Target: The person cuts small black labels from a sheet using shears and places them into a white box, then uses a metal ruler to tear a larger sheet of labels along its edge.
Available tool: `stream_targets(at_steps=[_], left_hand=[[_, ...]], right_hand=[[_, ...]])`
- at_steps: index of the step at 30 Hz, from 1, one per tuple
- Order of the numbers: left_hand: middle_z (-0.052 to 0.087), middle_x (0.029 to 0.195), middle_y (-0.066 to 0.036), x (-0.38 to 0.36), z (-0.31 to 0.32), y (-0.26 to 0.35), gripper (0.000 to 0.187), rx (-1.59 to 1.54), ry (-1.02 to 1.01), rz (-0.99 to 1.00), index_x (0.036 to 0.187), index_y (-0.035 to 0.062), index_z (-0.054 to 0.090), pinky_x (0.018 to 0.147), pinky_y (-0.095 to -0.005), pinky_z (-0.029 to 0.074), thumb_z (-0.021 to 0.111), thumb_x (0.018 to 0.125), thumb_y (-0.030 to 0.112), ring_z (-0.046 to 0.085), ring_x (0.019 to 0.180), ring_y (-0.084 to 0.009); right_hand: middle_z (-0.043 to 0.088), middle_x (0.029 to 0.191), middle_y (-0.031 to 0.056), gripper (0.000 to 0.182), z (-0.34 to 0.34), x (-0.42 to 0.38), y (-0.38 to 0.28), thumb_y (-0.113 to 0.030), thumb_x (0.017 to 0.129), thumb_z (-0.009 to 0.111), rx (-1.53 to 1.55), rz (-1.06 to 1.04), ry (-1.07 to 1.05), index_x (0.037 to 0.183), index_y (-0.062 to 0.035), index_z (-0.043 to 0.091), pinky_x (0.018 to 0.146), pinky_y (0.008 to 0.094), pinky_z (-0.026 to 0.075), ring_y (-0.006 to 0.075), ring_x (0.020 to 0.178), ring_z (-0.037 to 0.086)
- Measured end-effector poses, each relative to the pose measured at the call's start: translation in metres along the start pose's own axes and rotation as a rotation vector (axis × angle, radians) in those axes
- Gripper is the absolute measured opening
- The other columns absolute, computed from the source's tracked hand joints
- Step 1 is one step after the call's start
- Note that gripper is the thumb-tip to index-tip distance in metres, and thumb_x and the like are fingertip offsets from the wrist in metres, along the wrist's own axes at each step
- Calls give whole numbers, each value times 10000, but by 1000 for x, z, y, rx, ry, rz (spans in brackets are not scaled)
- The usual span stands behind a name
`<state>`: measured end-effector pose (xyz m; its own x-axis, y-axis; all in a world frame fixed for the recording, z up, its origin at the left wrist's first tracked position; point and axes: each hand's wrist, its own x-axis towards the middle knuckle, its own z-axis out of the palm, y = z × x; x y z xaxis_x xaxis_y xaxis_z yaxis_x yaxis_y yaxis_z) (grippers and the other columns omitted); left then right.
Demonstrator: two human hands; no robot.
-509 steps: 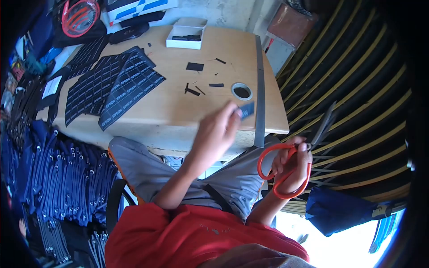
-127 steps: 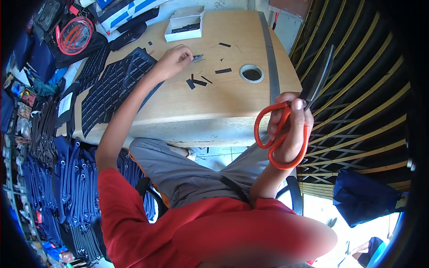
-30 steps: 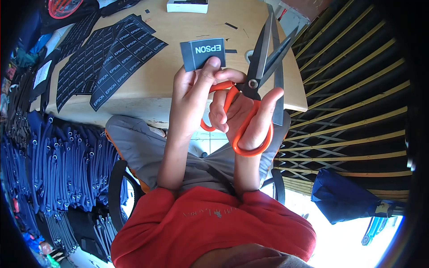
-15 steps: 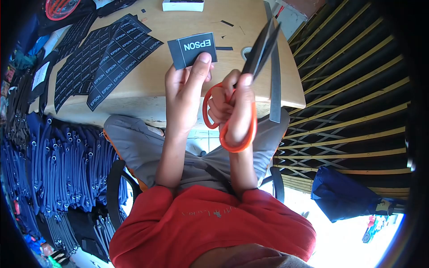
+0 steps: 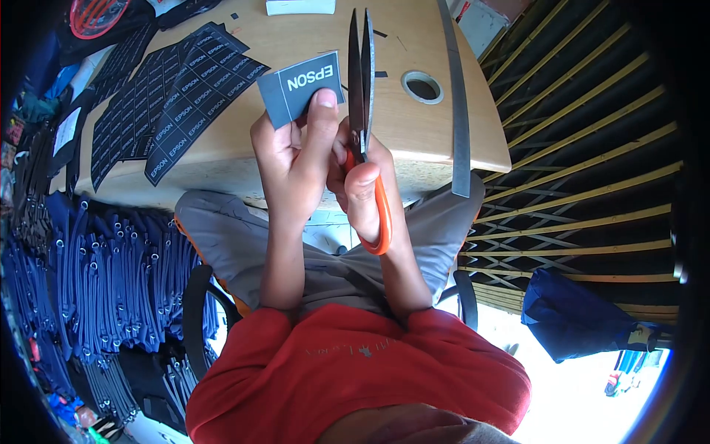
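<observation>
While the left hand (image 5: 292, 152) pinches a small dark grey rectangular label printed EPSON in white (image 5: 299, 87) between thumb and fingers, it holds that label up above the near edge of the table, tilted, with its right edge against the blades. The right hand (image 5: 362, 185) is clenched through the loops of the large orange-handled steel scissors (image 5: 360, 81), whose long blades stand almost upright and nearly closed, just beside the label. Whether the label's edge sits between the blades or only beside them cannot be told.

This looks like the trimming step: one cut label being squared off along its right side. A clean cut would call for the label to be held flat and steady, its printed border lined up with the blade, and the thumb kept clear.

Beyond the hands lies the pale wooden table (image 5: 414, 140), with uncut dark sheets of printed labels (image 5: 185, 81) to the left, a round cable hole (image 5: 423, 86) and a long grey metal ruler (image 5: 452, 96) to the right.
</observation>
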<state>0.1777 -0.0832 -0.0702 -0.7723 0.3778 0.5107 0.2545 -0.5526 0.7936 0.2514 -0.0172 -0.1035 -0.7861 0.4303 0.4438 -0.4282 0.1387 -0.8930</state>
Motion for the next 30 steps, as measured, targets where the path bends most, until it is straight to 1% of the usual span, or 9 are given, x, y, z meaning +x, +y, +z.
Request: stream_targets(at_steps=[2, 6, 9, 11, 15, 18, 23, 26, 30], left_hand=[[546, 611, 6, 4, -1, -1, 186, 25, 17, 85, 842, -5, 577, 437, -206, 348, 599, 964, 134, 488, 487, -35], [547, 618, 9, 5, -6, -4, 176, 69, 25, 135, 841, -7, 581, 436, -204, 346, 601, 959, 122, 482, 486, -32], [554, 634, 7, 6, -10, -5, 159, 104, 34, 61, 841, -8, 589, 460, -205, 363, 598, 954, 103, 481, 507, -33], [569, 660, 0, 8, -11, -8, 145, 84, 41, 139, 848, -13, 597, 503, -210, 400, 598, 950, 90, 497, 543, -39], [585, 687, -7, 7, -12, -7, 132, 103, 49, 151, 860, -19, 601, 548, -218, 433, 598, 947, 81, 517, 579, -47], [591, 697, -11, 8, -12, -8, 123, 124, 77, 185, 871, -23, 603, 529, -212, 436, 597, 945, 75, 523, 572, -47], [579, 683, -5, 8, -20, -6, 123, 113, 68, 114, 889, -27, 598, 420, -192, 368, 604, 944, 83, 494, 513, -24], [573, 676, 0, 11, -21, -11, 130, 110, 56, 219, 887, -26, 596, 410, -190, 359, 608, 945, 90, 488, 508, -17], [573, 677, -1, 10, -21, -8, 137, 98, 73, 187, 879, -22, 594, 414, -190, 363, 608, 946, 96, 489, 509, -19]], right_hand=[[365, 701, 10, 688, 3, -1, -2, -745, 841, 483, 0, 17, -9, 808, -64, 391, 568, 287, 341, 127, 647, 359], [408, 710, 38, 742, 6, -1, -4, -789, 838, 404, -9, 80, -65, 874, -48, 411, 582, 307, 361, 148, 649, 409], [417, 726, 43, 785, 10, 0, -6, -809, 823, 399, -8, 75, -94, 928, -32, 426, 588, 310, 362, 155, 657, 413], [417, 732, 43, 812, 10, -1, -4, -818, 816, 391, 5, 88, -114, 963, -20, 436, 591, 309, 363, 156, 662, 414], [416, 739, 38, 872, 12, 0, -6, -829, 812, 372, -7, 104, -137, 1044, 8, 457, 596, 306, 362, 158, 671, 415], [412, 741, 34, 899, 10, 0, -4, -826, 812, 379, -21, 108, -160, 1093, 23, 461, 594, 304, 358, 156, 675, 415], [405, 732, 29, 902, 14, -2, -4, -818, 817, 390, -21, 109, -158, 1115, 30, 465, 584, 303, 355, 147, 659, 413], [406, 719, 26, 904, 14, -2, -3, -812, 822, 391, -26, 117, -173, 1130, 34, 466, 578, 305, 360, 144, 647, 422], [413, 708, 29, 902, 14, -2, -4, -806, 828, 390, -43, 124, -188, 1137, 37, 467, 577, 311, 372, 145, 644, 442]])
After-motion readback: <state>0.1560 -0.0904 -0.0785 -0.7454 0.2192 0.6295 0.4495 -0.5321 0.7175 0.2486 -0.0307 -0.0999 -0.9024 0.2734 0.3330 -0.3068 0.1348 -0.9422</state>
